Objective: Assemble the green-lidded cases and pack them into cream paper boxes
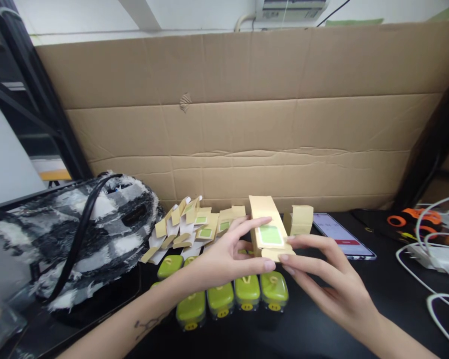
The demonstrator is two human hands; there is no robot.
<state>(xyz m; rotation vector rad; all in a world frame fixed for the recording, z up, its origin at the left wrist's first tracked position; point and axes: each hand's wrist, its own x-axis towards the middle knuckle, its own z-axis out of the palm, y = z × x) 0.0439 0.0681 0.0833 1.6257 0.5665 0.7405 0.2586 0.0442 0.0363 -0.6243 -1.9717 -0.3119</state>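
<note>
Carton (265, 212), tan with a green window, sits pinched between left hand (228, 255) and right hand (331, 279).

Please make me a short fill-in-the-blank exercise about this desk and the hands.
1. The left hand and the right hand hold a carton with a ___ window.
2. The rounded cases stand in a row on a ___ table.
3. A phone lies to the ___ of the carton.

Missing words: green; black; right.
</note>
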